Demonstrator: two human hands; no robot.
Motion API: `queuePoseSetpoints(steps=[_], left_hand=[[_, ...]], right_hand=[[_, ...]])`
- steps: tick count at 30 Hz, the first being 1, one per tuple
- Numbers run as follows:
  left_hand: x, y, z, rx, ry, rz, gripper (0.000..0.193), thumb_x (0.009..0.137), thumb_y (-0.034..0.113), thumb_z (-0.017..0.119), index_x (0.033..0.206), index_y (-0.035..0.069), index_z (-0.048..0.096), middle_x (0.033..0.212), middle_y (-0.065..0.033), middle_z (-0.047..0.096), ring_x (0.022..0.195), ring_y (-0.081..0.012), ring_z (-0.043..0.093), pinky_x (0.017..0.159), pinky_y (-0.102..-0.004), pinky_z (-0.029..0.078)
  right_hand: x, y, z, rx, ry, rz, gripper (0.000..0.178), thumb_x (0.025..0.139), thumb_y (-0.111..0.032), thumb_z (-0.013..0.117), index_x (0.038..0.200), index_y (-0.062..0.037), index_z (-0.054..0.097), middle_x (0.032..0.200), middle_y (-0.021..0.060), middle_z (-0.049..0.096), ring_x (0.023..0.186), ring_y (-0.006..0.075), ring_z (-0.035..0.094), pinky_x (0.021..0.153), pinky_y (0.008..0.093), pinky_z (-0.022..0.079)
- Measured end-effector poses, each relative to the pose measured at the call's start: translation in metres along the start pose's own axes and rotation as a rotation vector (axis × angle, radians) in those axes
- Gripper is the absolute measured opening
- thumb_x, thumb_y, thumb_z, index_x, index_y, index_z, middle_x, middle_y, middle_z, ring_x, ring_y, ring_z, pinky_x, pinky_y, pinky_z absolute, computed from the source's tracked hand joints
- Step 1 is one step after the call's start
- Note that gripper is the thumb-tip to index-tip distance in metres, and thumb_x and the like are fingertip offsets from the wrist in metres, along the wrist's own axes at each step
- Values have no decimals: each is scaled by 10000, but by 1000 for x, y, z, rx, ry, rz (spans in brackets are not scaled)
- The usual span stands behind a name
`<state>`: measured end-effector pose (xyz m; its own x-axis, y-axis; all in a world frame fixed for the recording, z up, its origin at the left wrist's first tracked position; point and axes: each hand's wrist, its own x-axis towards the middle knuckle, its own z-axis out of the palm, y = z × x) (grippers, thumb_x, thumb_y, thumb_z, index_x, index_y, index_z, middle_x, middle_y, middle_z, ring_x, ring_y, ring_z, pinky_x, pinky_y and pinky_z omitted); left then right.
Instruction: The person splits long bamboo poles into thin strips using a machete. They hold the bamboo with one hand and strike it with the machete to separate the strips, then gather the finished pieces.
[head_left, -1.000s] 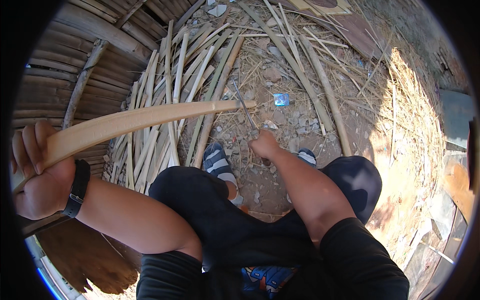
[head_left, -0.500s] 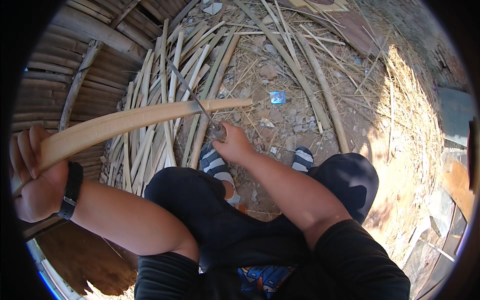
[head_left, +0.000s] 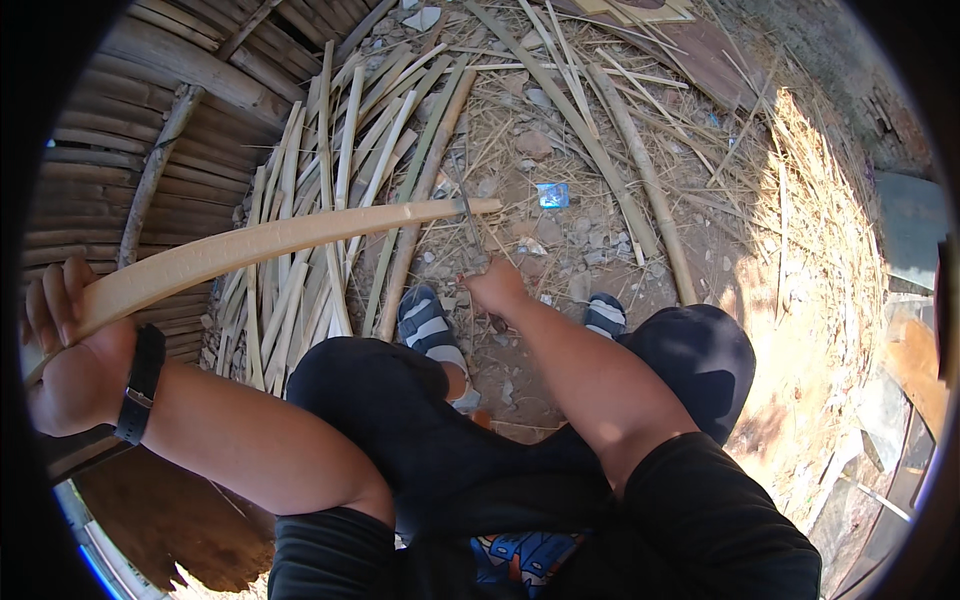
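The left hand [head_left: 65,345] is closed around the near end of a long, pale bamboo strip [head_left: 270,245], fingers curled over its top edge, with a black wristband [head_left: 140,385] on the wrist. The strip runs from that hand up and to the right, held above the ground, and ends over bare dirt just beyond the feet. The right hand [head_left: 495,290] reaches forward below the strip's far end, fingers closed on a thin dark blade [head_left: 472,235] that rises from the hand and meets the strip near its tip; the handle is hidden in the fist.

On the ground, under and behind the strip, lies a pile of split bamboo slats [head_left: 330,190]. A few longer bamboo poles [head_left: 640,180] lie slanting to the right among dry straw. A small square blue wrapper [head_left: 552,194], shiny, lies on the dirt just beyond the strip's tip. Two striped sandals [head_left: 428,325] show below the hands, between the black-clad knees. At the left edge stands a wall of bamboo poles [head_left: 110,170]
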<state>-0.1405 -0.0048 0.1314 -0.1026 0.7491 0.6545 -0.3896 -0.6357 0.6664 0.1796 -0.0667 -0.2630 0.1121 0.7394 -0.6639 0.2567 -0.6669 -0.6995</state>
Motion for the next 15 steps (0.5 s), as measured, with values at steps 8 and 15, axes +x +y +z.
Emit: queuePoseSetpoints(steps=[8,15], left_hand=[[3,-7,-15,-31,100,20,324,762,429,493,755,113,422,593,-4,377,461,-119,322,516,-281,290],[2,-2,-22,33,146,17,377,781,479,488,761,108,427,585,-3,377,453,-117,332,488,-263,288]], right_hand=[[-51,-74,26,8,45,-605,546,732,-186,681,1205,60,565,824,252,677,777,402,672,745,437,529],[-41,-27,17,-152,48,-516,462,735,-199,692,1120,35,592,890,261,675,876,425,665,802,468,533]])
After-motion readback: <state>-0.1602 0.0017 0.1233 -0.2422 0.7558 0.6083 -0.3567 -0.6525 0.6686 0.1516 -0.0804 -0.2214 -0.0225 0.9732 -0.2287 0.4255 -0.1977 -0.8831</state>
